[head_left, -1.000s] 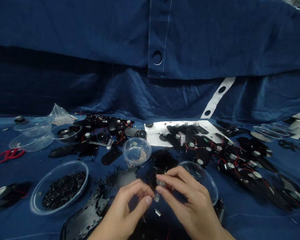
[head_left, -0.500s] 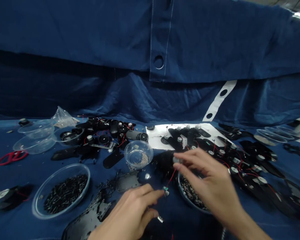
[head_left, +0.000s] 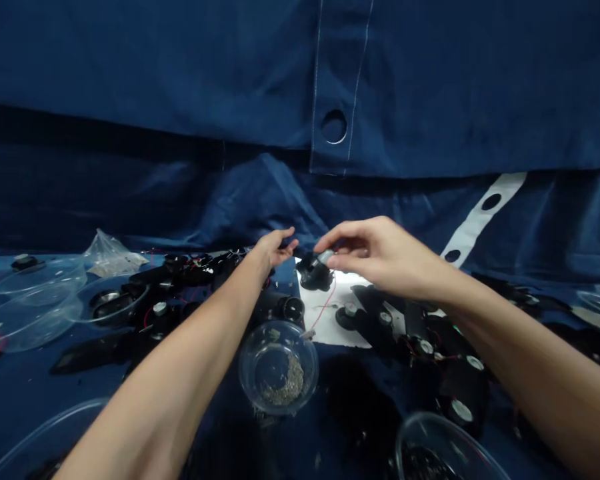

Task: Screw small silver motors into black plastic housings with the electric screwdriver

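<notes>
My right hand (head_left: 375, 257) pinches a small grey motor (head_left: 325, 257) between thumb and fingers, above the white sheet (head_left: 343, 331). A thin red wire (head_left: 327, 301) hangs from the motor toward a small connector (head_left: 308, 335) over the rim of a clear tub. Against the motor is a black plastic part (head_left: 314, 273); I cannot tell whether it is held too. My left hand (head_left: 277, 248) reaches out to the far side of the table, fingers apart and holding nothing, near a heap of black parts (head_left: 207, 270).
A clear tub (head_left: 247, 383) with tiny metal bits stands in the middle. Another tub (head_left: 405, 433) of dark pieces is at the front right. More black parts with motors (head_left: 463, 410) lie on the right. Clear lids (head_left: 30, 313) and a plastic bag (head_left: 107, 257) are at left.
Both hands have moved forward to the far side of the table, the right one carrying the motor and wire. The left hand has left the small metal parts at the front and opened.
</notes>
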Demonstrator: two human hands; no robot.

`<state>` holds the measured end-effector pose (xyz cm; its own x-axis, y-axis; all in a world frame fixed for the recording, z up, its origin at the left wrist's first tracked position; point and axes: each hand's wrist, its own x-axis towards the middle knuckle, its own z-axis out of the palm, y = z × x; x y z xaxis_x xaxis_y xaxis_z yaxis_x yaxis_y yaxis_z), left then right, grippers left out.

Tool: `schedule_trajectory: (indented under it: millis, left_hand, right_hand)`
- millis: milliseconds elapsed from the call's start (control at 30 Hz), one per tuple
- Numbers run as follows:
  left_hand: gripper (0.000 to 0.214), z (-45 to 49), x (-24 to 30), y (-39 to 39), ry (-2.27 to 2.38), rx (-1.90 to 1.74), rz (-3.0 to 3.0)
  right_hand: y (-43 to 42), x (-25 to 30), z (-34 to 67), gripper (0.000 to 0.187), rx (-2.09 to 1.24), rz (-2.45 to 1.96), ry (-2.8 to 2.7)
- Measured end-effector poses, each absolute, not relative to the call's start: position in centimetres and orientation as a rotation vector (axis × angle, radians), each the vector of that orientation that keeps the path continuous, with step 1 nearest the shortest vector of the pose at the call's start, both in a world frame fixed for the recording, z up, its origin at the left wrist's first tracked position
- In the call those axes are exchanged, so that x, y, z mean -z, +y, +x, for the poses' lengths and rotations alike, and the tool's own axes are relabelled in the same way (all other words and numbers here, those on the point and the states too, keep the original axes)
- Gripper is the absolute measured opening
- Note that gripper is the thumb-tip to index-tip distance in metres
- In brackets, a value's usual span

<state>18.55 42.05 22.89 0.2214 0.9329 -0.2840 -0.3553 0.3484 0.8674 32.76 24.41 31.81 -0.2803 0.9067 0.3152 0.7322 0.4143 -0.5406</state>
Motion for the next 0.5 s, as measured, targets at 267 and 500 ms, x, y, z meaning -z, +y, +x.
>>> schedule_trajectory:
  millis: [267,500]
  left_hand:
    - [0.034,15.5,-26.3,46.4,1.227,-0.912,1.175]
    - [0.034,15.6,-25.0,47.9,1.147,-1.097,1.414]
  right_hand:
    - [40.8,-24.9,29.1,0.017,-0.167,-1.712,-2.309]
    - [47.4,-20.8,27.4,0.037,0.245,-1.854,-2.054]
